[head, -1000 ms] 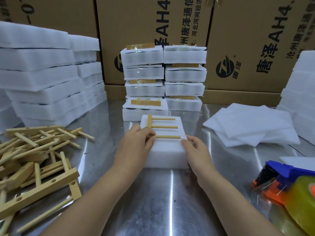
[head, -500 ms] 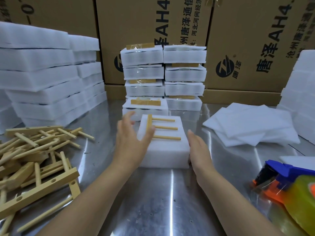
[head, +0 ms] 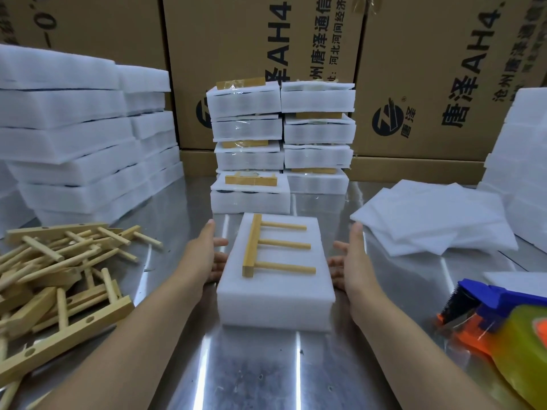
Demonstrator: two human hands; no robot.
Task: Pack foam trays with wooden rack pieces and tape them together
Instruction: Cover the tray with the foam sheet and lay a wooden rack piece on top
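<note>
A white foam tray [head: 275, 297] lies on the steel table in front of me. On its top sits a wooden rack piece [head: 266, 247], a bar with three dowels pointing right. My left hand [head: 205, 255] stands just left of the tray with straight fingers, and my right hand [head: 353, 261] stands just right of it, also with straight fingers. Neither hand holds anything; each is a small gap away from the tray's side.
A heap of wooden rack pieces [head: 56, 276] lies at the left. Taped foam packs [head: 281, 143] are stacked behind the tray. Foam blocks [head: 74, 137] pile up at far left, thin foam sheets [head: 429, 220] at right, and a tape dispenser [head: 503, 324] at lower right.
Both hands have come off the tray's top and moved apart to its sides. The tray with the rack piece has shifted slightly toward me.
</note>
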